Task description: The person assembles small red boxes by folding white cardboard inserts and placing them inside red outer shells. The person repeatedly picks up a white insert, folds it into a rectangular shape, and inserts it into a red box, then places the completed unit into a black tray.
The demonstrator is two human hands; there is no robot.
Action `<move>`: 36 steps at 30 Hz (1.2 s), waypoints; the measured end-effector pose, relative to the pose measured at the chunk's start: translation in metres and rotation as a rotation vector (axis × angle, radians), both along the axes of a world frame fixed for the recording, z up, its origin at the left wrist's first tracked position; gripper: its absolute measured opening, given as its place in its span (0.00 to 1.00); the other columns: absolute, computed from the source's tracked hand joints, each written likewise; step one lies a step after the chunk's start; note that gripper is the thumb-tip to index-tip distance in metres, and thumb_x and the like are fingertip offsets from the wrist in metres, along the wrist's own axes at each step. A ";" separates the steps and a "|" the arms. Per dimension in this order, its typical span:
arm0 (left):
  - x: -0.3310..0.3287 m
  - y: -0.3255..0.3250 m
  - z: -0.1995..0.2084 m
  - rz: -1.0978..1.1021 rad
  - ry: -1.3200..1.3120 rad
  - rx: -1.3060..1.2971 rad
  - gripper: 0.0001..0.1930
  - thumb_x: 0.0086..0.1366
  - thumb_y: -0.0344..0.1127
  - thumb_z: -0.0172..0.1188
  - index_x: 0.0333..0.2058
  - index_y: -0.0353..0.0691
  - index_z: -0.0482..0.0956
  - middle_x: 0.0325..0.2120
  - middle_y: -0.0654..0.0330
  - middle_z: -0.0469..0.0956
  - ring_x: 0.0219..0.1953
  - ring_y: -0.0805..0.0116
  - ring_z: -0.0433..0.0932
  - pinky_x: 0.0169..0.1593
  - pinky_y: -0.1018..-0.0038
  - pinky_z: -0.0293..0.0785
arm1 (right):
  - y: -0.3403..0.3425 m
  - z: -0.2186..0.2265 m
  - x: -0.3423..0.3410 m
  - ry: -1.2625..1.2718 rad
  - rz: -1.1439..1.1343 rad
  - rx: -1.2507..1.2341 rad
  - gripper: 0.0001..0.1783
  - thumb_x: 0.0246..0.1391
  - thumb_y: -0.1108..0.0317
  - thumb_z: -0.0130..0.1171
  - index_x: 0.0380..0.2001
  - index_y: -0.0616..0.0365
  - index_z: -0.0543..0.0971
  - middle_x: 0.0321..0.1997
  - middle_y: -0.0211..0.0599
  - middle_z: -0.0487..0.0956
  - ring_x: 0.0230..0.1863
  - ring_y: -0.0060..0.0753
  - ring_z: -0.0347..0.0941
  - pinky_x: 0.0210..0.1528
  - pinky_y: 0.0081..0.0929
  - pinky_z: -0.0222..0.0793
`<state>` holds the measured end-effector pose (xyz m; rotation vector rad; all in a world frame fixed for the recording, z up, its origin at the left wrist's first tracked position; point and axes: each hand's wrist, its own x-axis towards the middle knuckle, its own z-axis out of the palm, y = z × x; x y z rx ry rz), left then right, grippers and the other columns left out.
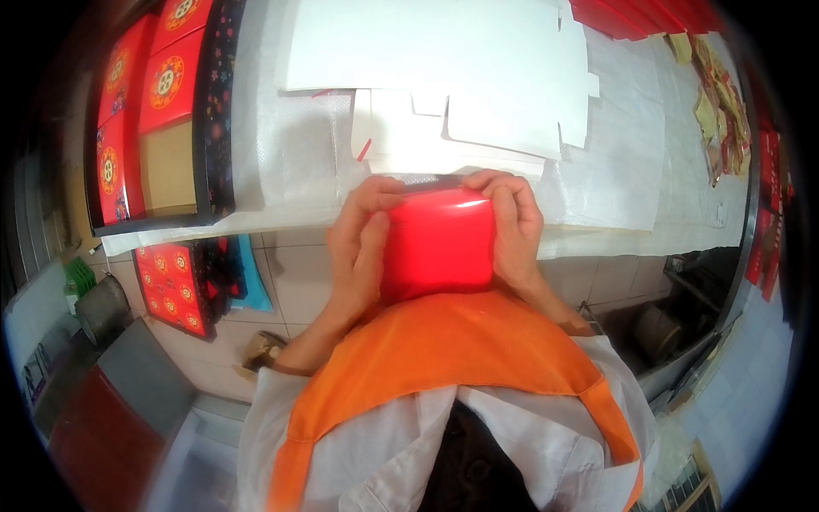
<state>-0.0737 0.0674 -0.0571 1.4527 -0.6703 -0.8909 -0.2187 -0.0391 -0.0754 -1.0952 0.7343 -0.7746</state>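
Note:
A glossy red box [439, 247] is between my two hands, close to the front of my orange apron [444, 341]. My left hand [363, 235] grips its left side, with the fingers curled over the far corner. On the opposite side, my right hand [514, 218] is wrapped round the far right corner, its fingers bent. The box's far side and underside are hidden from view. Just beyond my fingertips lie white flat cardboard blanks [426, 47] on the table.
At the table's left stands a dark patterned case [217, 119] holding several red boxes [171, 81], with one bare tan compartment. Red sheets [640, 15] lie at the far right, near crumpled gold wrappers [721, 107]. Below the table edge sits another tray of red boxes [175, 286].

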 end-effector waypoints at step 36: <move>0.121 0.067 0.054 -0.218 0.186 0.009 0.56 0.39 0.57 0.66 0.61 0.40 0.44 0.58 0.58 0.53 0.60 0.67 0.51 0.59 0.70 0.50 | -0.067 0.072 0.125 -0.303 0.231 -0.055 0.15 0.59 0.62 0.43 0.45 0.59 0.63 0.53 0.46 0.65 0.49 0.35 0.67 0.44 0.29 0.67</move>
